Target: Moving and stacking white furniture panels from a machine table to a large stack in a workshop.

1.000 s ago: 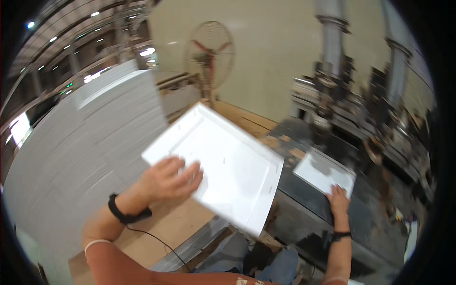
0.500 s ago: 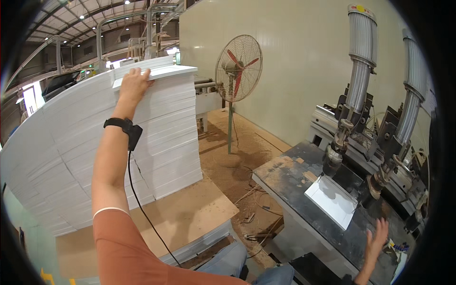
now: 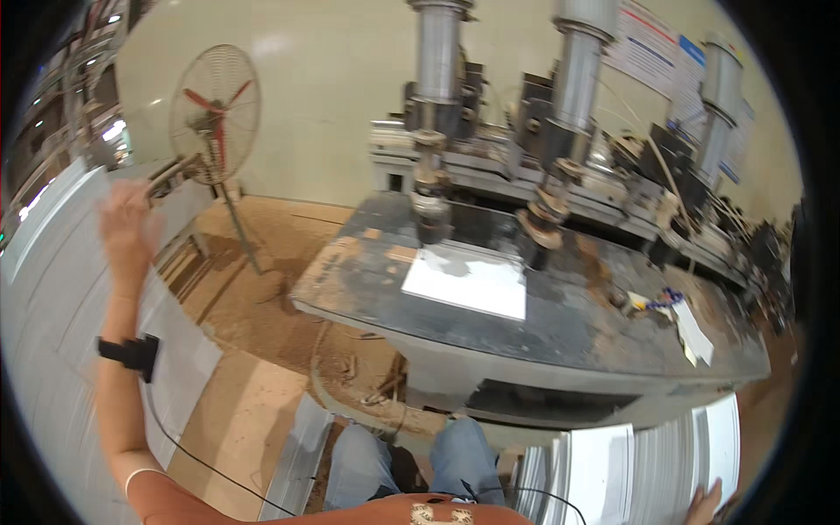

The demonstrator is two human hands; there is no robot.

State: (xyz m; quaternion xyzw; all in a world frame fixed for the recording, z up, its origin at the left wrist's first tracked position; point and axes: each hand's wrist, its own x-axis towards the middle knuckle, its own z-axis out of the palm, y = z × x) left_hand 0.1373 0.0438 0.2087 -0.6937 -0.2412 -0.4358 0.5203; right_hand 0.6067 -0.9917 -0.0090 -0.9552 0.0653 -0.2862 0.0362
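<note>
My left hand (image 3: 129,226) is raised at the left beside the tall stack of white panels (image 3: 66,289). Motion smears its fingers, and I see no panel clearly held in it. Low at the right, my right hand (image 3: 703,505) is against the near side of a row of upright white panels (image 3: 604,468); its fingers are apart, and the frame's edge cuts off part of it. One white panel (image 3: 468,282) lies flat on the dark machine table (image 3: 367,293), under the metal cylinder heads (image 3: 431,214).
A caged fan (image 3: 215,114) with red blades stands at the back left by a pale wall. Wood dust covers the floor (image 3: 271,227). A white strip and a small blue item (image 3: 672,296) lie on the table's right part. A black cable (image 3: 206,464) trails from my left wrist.
The view has swung right. My left hand has left the stack's top panel edge. My right hand has gone from over the table down to the upright panels.
</note>
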